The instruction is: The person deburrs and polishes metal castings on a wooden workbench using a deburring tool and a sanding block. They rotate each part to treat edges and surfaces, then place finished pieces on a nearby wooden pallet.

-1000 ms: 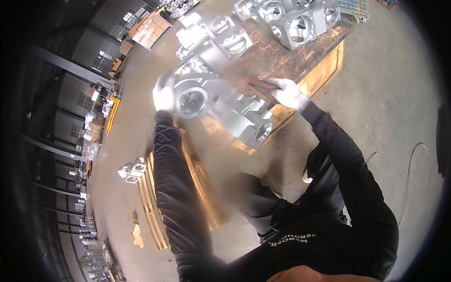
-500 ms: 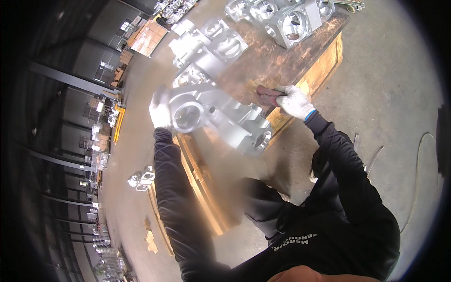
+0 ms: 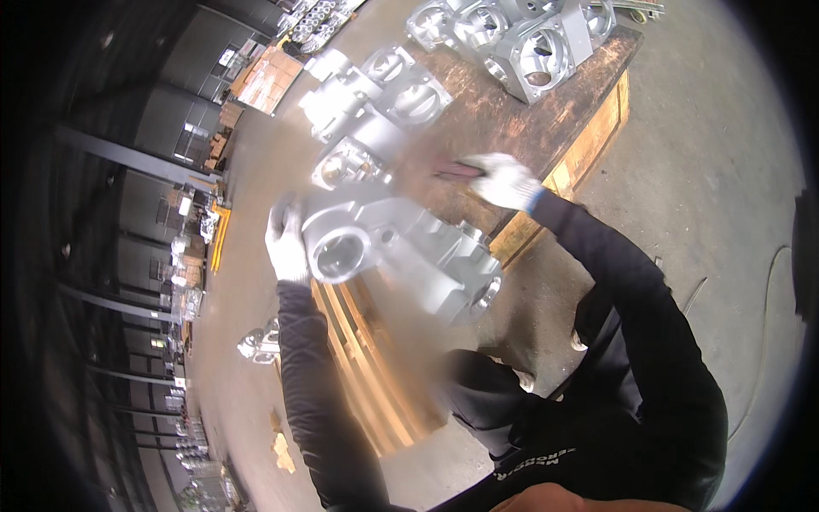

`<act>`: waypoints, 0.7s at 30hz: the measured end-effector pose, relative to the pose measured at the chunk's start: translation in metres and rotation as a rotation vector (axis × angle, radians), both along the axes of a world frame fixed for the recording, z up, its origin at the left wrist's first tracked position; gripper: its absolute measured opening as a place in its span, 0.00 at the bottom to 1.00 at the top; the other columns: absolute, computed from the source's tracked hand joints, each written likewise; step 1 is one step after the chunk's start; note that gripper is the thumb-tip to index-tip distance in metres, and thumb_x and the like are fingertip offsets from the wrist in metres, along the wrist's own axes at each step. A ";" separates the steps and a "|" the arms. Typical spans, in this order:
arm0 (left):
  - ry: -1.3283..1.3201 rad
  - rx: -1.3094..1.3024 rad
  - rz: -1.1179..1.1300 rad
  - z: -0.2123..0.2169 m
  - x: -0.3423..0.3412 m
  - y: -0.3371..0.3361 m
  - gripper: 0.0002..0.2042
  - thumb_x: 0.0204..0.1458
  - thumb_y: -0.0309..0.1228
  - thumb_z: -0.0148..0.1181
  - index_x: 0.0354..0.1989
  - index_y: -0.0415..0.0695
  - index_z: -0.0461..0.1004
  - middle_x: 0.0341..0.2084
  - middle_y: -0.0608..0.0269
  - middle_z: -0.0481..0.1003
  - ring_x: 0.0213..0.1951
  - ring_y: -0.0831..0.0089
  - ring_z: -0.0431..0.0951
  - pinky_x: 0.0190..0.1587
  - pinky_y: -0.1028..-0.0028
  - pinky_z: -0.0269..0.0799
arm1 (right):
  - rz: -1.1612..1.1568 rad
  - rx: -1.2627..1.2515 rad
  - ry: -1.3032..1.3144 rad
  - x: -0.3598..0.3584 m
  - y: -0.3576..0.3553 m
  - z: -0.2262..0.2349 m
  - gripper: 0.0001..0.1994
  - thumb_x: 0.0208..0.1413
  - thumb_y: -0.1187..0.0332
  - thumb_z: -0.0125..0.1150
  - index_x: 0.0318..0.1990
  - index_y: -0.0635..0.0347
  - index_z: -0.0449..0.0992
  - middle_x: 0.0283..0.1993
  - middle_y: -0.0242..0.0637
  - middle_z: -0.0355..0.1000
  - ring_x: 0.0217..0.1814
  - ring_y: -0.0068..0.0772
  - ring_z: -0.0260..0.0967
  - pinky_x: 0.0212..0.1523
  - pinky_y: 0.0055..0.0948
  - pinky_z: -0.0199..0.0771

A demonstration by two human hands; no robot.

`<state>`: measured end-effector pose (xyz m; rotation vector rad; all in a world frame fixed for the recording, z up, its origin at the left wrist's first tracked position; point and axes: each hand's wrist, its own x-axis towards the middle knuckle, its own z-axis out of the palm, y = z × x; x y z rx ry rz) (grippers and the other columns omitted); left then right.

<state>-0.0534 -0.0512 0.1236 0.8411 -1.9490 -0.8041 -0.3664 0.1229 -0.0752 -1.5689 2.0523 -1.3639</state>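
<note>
A large silver-grey metal casting [image 3: 409,256] with round bores sits at the near corner of the wooden crate. My left hand [image 3: 286,243], in a white work glove, grips its left end beside the big round bore, fingers partly hidden behind the edge. In my gloved right hand [image 3: 508,182] is a reddish-brown pad [image 3: 459,171], blurred by motion; whether it is cloth or abrasive I cannot tell. The pad is above the crate's top, just past the casting's far side, and its contact with anything cannot be made out.
More castings [image 3: 384,98] stand beyond on the brown-stained crate top [image 3: 529,128], with another group [image 3: 542,60] at its far end. Wooden slats [image 3: 367,367] lie low near my left forearm. A hose [image 3: 763,341] curves across the floor at right.
My right hand and the pad have swept left across the far side of the casting. The casting and left hand sit slightly lower in the picture, as the whole view has shifted.
</note>
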 end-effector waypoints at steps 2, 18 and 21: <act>-0.103 -0.111 0.065 -0.001 0.001 -0.002 0.18 0.64 0.33 0.64 0.58 0.37 0.77 0.51 0.54 0.79 0.54 0.66 0.77 0.59 0.69 0.72 | 0.120 -0.011 -0.195 -0.001 -0.063 -0.006 0.26 0.61 0.59 0.56 0.65 0.60 0.75 0.62 0.55 0.76 0.67 0.56 0.72 0.67 0.46 0.72; -0.097 -0.110 -0.057 -0.001 0.002 0.003 0.18 0.66 0.26 0.60 0.63 0.35 0.75 0.54 0.57 0.76 0.55 0.70 0.76 0.61 0.70 0.71 | 0.206 -0.004 -0.345 -0.008 -0.179 -0.015 0.25 0.57 0.73 0.58 0.64 0.57 0.78 0.54 0.52 0.82 0.53 0.47 0.81 0.58 0.39 0.79; -0.259 -0.399 -0.071 0.003 0.007 -0.001 0.15 0.66 0.27 0.59 0.59 0.35 0.77 0.55 0.55 0.78 0.57 0.65 0.77 0.62 0.68 0.72 | 0.267 0.020 -0.256 0.015 -0.224 -0.008 0.20 0.63 0.63 0.54 0.58 0.62 0.79 0.51 0.54 0.81 0.51 0.49 0.80 0.55 0.43 0.78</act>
